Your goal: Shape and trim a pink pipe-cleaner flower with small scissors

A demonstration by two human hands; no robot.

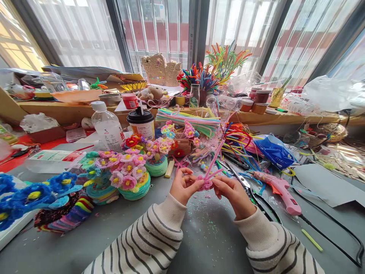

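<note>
A small pink pipe-cleaner flower (205, 183) with long pink stems rising from it is held between my two hands, above the grey table (211, 243). My left hand (186, 186) pinches its left side between thumb and fingers. On the right, my right hand (232, 192) has its thumb and forefinger closed on the flower's right side, near a stem. To the left stand pots of pink fuzzy flowers (129, 169) and blue fuzzy flowers (34, 195).
Scissors (241, 178) and a pink glue gun (282, 190) with a black cable lie right of my hands. Behind are pipe-cleaner bundles (194, 121), a lidded cup (141, 123) and a plastic bottle (107, 127). A blue packet (275, 151) lies at the right.
</note>
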